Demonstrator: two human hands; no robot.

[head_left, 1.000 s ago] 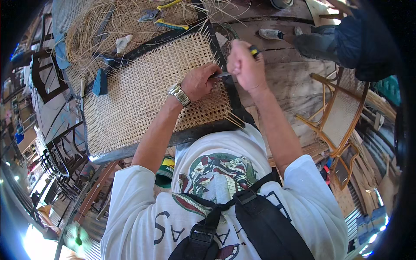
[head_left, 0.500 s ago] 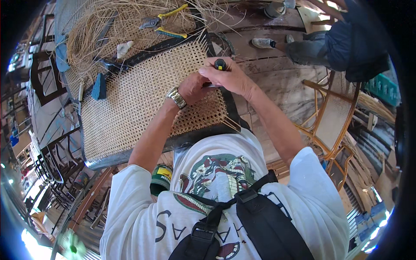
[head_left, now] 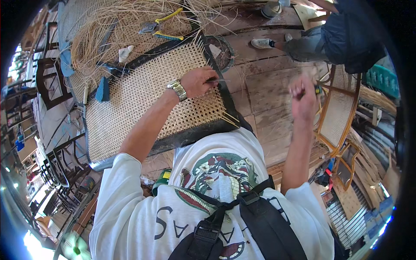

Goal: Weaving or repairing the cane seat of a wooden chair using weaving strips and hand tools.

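My left hand (head_left: 199,82), with a metal watch at the wrist, is closed at the right edge of a woven cane panel (head_left: 143,104) in a black frame. From its fingers a thin, dark, pointed piece (head_left: 223,80) sticks out over the frame; its kind is unclear. Out to the right, away from the panel, my right hand (head_left: 303,97) is raised and closed around a tool (head_left: 318,89) with a dark handle marked yellow-green. Its working end cannot be made out. A few loose cane strands (head_left: 230,119) poke out at the panel's near right corner.
Yellow-handled pliers (head_left: 151,27) lie on loose cane strands (head_left: 97,37) at the back. Nearby are a blue wedge (head_left: 102,89) and a white lump (head_left: 125,53). A person (head_left: 336,47) stands far right, beside a cane-seated chair (head_left: 340,108). A green can (head_left: 163,179) stands near me.
My right hand has swung right, away from my left hand and the panel, carrying the dark-handled tool. The left hand stays at the panel edge, its thin pointed piece now plainly visible.
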